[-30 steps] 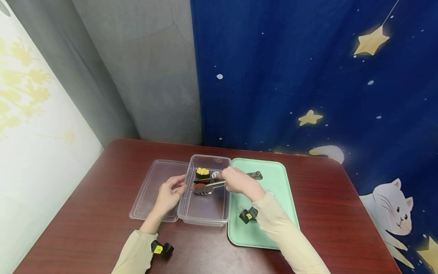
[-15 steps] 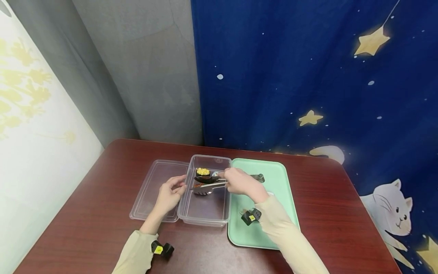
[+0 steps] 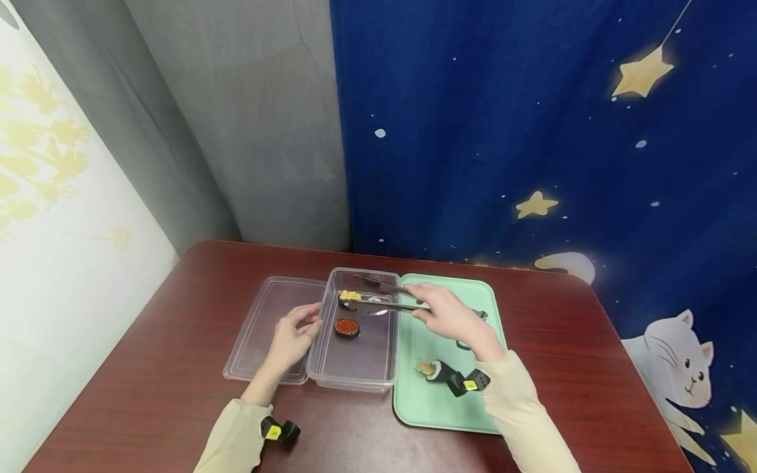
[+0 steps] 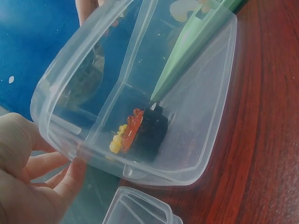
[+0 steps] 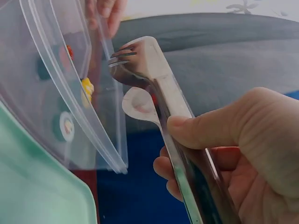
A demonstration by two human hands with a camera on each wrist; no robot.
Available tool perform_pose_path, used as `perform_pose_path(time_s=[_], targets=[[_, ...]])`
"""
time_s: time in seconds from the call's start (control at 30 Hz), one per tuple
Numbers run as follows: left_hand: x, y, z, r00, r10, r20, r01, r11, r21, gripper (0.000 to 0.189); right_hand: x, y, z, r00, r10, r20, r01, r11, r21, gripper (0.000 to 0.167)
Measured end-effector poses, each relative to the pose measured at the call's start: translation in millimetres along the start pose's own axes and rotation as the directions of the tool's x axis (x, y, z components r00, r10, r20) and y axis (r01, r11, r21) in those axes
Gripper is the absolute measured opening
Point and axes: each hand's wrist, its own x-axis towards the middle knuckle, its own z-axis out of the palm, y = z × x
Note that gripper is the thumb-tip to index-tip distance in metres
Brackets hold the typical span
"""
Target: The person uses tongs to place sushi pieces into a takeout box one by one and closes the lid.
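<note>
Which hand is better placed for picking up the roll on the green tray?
Probably the right hand: holding tongs, it is above the tray, near the roll; the left hand is across the container.

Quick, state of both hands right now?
Left hand: open, relaxed against the side of the clear box.
Right hand: closed, holding the metal tongs.

Cream and Black, With a Touch of Yellow

The person's left sleeve [image 3: 230, 437] and right sleeve [image 3: 523, 410] are plain pale cream, long and softly creased towards the cuffs. The left wrist camera [image 3: 288, 433] and right wrist camera [image 3: 457, 384] are small, blocky and black. Each carries a bright yellow label [image 3: 273, 432] with a dark marking too small to read. The left hand [image 3: 294, 335] and right hand [image 3: 442, 312] are bare.
</note>
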Motion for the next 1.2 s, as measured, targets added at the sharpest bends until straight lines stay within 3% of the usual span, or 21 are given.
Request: perform_pose_path(time_s=[0.4,0.73,1.2], targets=[[-0.5,1.7,0.4,1.0,0.004,-0.004,-0.004,0.999,0.035,0.035,-46.2,28.5,-18.8,0.993,0.072,-0.098,-0.072,0.997,0.007,0.05],[0.1,-0.1,-0.2,1.0,0.025,-0.01,-0.024,0.999,0.032,0.035,-85.6,49.6,-22.7,0.979,0.169,-0.115,-0.166,0.985,0.035,0.051],[0.4,0.2,-0.4,1.0,-0.003,-0.008,0.003,0.999,0.046,0.035,-133.4,66.5,-7.6,0.958,0.25,-0.142,-0.242,0.967,0.076,0.051]])
